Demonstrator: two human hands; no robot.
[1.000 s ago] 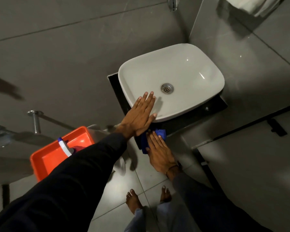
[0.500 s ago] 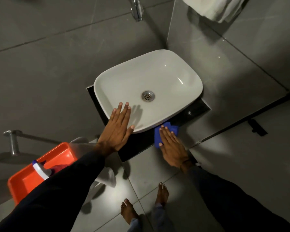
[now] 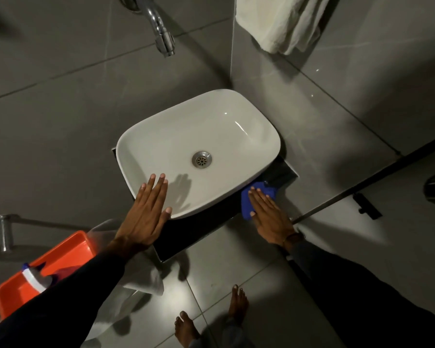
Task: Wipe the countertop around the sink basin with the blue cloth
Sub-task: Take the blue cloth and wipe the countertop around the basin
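A white sink basin [image 3: 226, 126] sits on a small black countertop [image 3: 199, 232]. My left hand [image 3: 146, 212] lies flat on the basin's near-left rim, fingers together and holding nothing. My right hand [image 3: 269, 217] presses flat on the blue cloth [image 3: 251, 199], which lies on the countertop strip at the basin's near-right corner. The cloth sticks out past my fingertips towards the basin.
A chrome tap [image 3: 161, 33] juts from the wall above the basin. A white towel [image 3: 281, 23] hangs at the upper right. An orange tub [image 3: 60, 262] holding a spray bottle [image 3: 33, 277] stands at the lower left. My bare feet [image 3: 211, 317] stand on the grey tiled floor.
My right hand has slid the blue cloth along the countertop's front strip from near the left corner to the right corner. My left hand stays on the basin rim.
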